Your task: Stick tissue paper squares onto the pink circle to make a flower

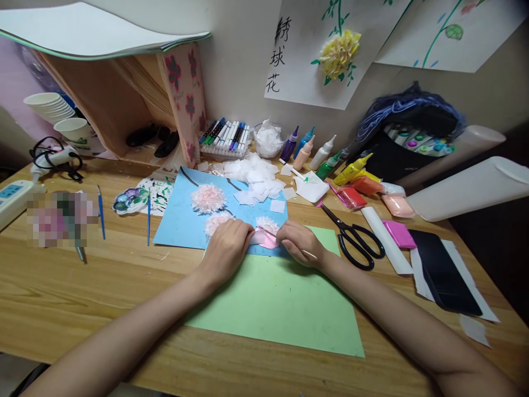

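Observation:
My left hand [229, 248] is closed, its fingers pinching a small square of thin white paper [258, 237] over the blue sheet. In my right hand [301, 242] is a thin wooden stick [309, 255], its tip at the white square. A flat pink piece [269, 240], perhaps clay, lies between the hands. Just behind it is a fluffy white flower [268, 223]. Two pale pink fluffy flowers sit on the blue sheet [176, 226]: one flower [208, 198] in full view, the other [217, 223] partly behind my left hand. A green sheet [276, 303] lies beneath my wrists.
White paper squares [258, 176] are heaped behind the flowers. Black-handled scissors [357, 242], a phone [444, 270] and clay packs [351, 197] lie to the right. Paint bottles [305, 153] and a marker tray [225, 138] line the wall. Blue brushes [149, 220] lie left.

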`<control>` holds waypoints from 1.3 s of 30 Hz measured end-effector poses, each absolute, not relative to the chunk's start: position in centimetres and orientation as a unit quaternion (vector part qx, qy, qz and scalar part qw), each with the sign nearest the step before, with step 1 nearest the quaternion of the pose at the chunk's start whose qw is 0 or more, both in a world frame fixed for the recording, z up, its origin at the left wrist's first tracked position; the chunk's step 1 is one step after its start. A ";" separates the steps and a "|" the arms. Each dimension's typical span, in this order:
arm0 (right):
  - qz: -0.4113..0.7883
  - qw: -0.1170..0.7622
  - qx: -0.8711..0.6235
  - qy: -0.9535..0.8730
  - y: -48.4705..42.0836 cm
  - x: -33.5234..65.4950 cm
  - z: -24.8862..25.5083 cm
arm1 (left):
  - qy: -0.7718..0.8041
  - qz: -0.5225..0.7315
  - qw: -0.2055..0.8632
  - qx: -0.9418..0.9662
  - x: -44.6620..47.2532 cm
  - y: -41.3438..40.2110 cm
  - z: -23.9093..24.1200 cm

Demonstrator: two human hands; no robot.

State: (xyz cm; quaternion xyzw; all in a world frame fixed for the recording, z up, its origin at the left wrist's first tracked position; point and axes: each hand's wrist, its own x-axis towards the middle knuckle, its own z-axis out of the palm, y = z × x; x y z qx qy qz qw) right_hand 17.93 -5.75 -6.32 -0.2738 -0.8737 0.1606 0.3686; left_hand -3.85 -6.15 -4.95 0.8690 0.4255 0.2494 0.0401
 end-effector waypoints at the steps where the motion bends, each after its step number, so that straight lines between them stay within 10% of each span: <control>1: 0.158 0.370 -0.276 -0.873 -5.8 17.9 -6.3 | 0.425 0.239 0.021 0.873 -3.9 -5.9 -4.8; 23: 0.142 0.482 -0.254 -0.826 -6.4 18.3 -6.8 | 0.397 0.138 0.029 0.907 -2.3 -2.5 -5.0; 39: 0.095 0.365 -0.271 -0.886 -6.1 16.9 -6.1 | 0.416 0.136 0.070 0.897 -2.4 -2.3 -4.5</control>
